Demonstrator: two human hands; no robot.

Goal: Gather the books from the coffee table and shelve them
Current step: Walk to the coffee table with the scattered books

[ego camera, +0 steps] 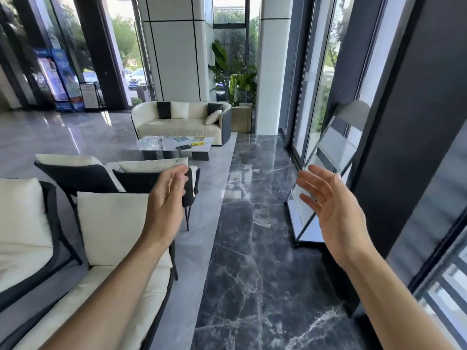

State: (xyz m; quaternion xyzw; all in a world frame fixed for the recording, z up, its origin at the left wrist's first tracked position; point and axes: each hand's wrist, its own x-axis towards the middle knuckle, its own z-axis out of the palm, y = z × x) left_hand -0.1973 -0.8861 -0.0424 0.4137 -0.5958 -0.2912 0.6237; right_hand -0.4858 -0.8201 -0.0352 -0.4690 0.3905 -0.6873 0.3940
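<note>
Distance decides the next move: the sofa (182,122) closes the far end, and the coffee table (169,146) stands before it, long side running left to right, well ahead past the armchairs (106,178). A display rack (328,145) leans just beyond the right hand (328,200), whose fingers are spread and empty. The left hand (166,198) is loosely curled, also empty. The books (181,139) lie flat on the table's right half, ahead and slightly left.

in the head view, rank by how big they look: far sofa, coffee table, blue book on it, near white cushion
1. far sofa
2. coffee table
3. blue book
Unranked: near white cushion looks bigger than the sofa, but only because it's near the camera.
</note>
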